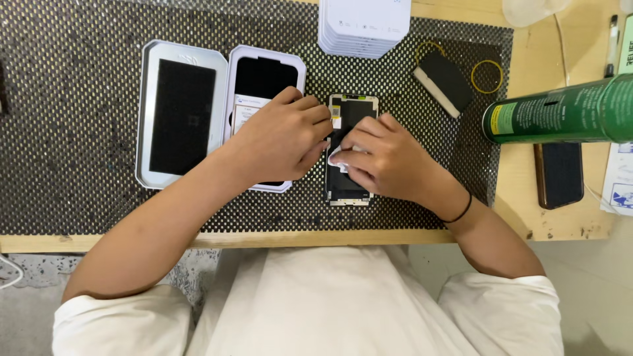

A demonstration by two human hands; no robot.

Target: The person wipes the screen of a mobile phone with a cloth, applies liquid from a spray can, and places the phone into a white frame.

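White trays [181,115] left of hands, green can [560,111] right.

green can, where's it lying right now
In the head view the green can lies on its side at the right edge of the wooden table, just past the dotted mat, above a dark phone.

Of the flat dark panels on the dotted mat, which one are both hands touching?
The narrow phone screen panel at the centre: the left hand and right hand rest on it. The two white trays to its left lie untouched.
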